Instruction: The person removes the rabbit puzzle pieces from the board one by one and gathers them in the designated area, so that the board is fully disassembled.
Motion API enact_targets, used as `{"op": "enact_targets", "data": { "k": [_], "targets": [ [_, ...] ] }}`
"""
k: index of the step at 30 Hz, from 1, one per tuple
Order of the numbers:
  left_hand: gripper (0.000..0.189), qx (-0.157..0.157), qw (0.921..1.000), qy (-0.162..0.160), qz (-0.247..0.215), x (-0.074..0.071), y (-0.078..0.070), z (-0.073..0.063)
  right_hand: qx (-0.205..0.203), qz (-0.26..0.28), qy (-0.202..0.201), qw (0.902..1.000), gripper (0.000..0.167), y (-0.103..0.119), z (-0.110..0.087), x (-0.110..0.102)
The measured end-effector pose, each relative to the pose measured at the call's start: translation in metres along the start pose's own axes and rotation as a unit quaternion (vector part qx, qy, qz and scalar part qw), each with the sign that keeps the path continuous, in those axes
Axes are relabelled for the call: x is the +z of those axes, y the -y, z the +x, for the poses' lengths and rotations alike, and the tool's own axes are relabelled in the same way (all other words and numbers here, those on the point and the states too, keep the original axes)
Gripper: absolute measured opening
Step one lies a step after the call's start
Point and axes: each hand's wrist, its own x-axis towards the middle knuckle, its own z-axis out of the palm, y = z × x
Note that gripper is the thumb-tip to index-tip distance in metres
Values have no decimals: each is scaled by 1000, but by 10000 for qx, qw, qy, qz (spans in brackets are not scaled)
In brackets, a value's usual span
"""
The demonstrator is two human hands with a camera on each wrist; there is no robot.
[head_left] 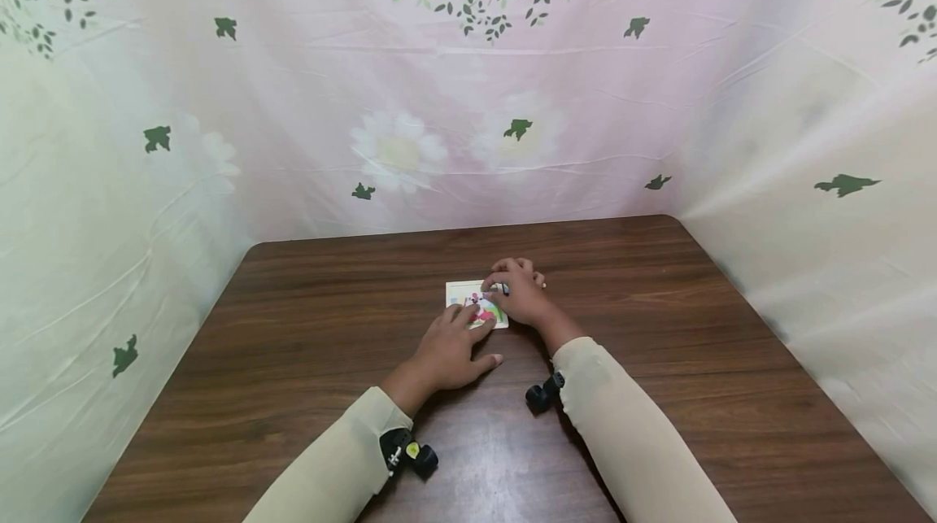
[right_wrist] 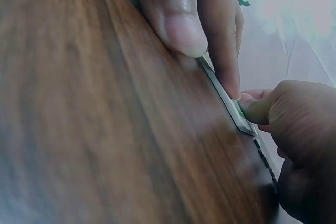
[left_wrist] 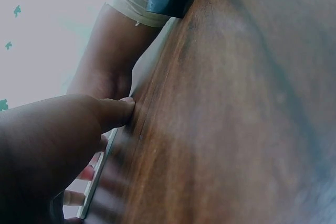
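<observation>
A small white board [head_left: 459, 289] with a colourful cartoon picture lies flat on the brown table [head_left: 329, 320]. My left hand [head_left: 450, 348] rests over its lower left part, fingers spread and mostly straight, the thumb out on the wood. Over the upper right corner is my right hand [head_left: 521, 295], its fingers bent. In the right wrist view, the thumb and a fingertip of this right hand [right_wrist: 304, 135] come together at the board's edge [right_wrist: 226, 95]; I cannot tell whether they pinch anything. Left-hand fingers [right_wrist: 218, 30] reach onto the board from the other side.
A pale cloth [head_left: 454, 84] printed with leaves, birds and flowers hangs behind the table and along both sides. Small black cameras [head_left: 540, 398] are strapped at the cuffs of both beige sleeves [head_left: 637, 433]. Bare wood surrounds the board.
</observation>
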Motion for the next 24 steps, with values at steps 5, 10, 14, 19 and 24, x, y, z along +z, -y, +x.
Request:
{"op": "enact_targets", "data": {
  "k": [5,10,14,19,24],
  "targets": [
    [68,17,10000,-4,22,0,-1,-1,1,-77,-22,10000,10,1,1,2],
    [69,13,10000,37,40,-1,-1,0,75,-152,57,9998,11,3,2,3],
    [69,19,10000,33,51,-1,0,1,103,-152,103,9998,10,5,3,2],
    [69,24,10000,33,44,0,1,1,102,-135,122,9998,8,5,3,3],
    [69,30,10000,45,50,1,1,1,28,-149,59,9999,6,4,3,5]
  ]
}}
